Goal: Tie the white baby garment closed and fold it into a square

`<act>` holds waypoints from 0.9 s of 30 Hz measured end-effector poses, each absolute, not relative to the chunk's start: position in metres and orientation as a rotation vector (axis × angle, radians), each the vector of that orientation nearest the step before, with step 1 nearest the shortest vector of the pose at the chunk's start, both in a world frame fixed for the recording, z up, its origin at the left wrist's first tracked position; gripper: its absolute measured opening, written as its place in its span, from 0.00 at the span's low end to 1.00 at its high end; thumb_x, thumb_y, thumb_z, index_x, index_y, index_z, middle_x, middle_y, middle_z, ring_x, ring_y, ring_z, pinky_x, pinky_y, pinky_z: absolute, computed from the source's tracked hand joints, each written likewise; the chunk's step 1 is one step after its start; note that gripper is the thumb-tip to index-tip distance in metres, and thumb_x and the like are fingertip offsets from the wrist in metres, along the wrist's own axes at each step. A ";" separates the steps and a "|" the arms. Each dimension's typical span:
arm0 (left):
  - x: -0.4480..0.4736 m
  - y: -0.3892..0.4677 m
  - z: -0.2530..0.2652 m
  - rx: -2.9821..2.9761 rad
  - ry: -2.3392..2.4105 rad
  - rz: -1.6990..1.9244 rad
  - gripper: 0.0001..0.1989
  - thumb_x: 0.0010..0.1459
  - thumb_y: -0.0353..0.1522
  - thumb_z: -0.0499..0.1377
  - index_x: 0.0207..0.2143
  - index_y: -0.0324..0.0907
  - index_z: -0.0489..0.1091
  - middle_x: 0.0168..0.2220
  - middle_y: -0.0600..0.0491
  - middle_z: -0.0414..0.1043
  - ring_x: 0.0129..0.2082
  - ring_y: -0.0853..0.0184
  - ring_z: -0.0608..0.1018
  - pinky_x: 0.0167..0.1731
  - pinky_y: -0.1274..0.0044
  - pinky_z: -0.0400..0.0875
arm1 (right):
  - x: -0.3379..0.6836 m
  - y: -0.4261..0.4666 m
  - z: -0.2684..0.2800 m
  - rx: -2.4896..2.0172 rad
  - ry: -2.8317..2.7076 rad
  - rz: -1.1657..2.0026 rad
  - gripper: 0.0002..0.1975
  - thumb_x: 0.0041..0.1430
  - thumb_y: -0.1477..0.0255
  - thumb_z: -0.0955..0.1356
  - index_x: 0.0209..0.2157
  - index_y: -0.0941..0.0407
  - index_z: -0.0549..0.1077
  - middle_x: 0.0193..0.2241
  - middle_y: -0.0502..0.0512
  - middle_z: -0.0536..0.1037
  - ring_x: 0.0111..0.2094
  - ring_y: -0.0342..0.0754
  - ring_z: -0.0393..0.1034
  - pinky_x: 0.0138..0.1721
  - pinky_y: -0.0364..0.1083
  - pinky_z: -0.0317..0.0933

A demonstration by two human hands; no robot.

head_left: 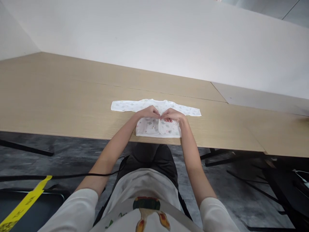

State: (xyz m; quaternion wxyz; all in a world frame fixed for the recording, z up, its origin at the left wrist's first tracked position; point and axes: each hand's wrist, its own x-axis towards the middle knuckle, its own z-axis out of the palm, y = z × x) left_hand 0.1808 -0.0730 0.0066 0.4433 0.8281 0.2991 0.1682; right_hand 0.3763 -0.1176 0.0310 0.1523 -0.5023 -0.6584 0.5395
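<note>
Single head view, looking forward and down over table point(60, 106) edge; near, arm's reach.

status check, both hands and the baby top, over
Left hand and right hand pinching the front of the white baby top at mid-chest. Top flat on the wooden table, sleeves spread. Nothing else near it.

White baby shirt point(156, 117) with small grey and pink prints lies on a pale wood-grain table point(60, 103); yellow tape point(23, 206) crosses a dark grey floor point(72, 154).
</note>
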 end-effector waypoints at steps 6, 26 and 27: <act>0.183 -0.073 0.003 2.078 0.734 0.460 0.14 0.47 0.39 0.62 0.29 0.37 0.79 0.23 0.53 0.72 0.23 0.72 0.68 0.25 0.79 0.59 | 0.376 -0.116 0.032 -1.565 -1.790 1.501 0.13 0.57 0.68 0.69 0.24 0.62 0.76 0.12 0.49 0.68 0.12 0.37 0.54 0.14 0.39 0.50; 0.194 -0.045 -0.008 2.182 1.489 0.626 0.15 0.54 0.30 0.55 0.42 0.40 0.76 0.41 0.47 0.76 0.42 0.60 0.75 0.43 0.75 0.66 | 0.344 -0.065 -0.003 -1.979 -1.887 0.377 0.08 0.54 0.69 0.68 0.35 0.57 0.73 0.37 0.61 0.77 0.40 0.53 0.71 0.39 0.45 0.61; 0.198 -0.043 -0.007 2.196 1.489 0.617 0.14 0.55 0.31 0.56 0.42 0.42 0.76 0.42 0.47 0.76 0.42 0.60 0.75 0.44 0.75 0.66 | 0.347 -0.062 -0.001 -1.982 -1.881 0.409 0.06 0.53 0.71 0.68 0.34 0.57 0.73 0.36 0.60 0.77 0.38 0.52 0.71 0.38 0.44 0.61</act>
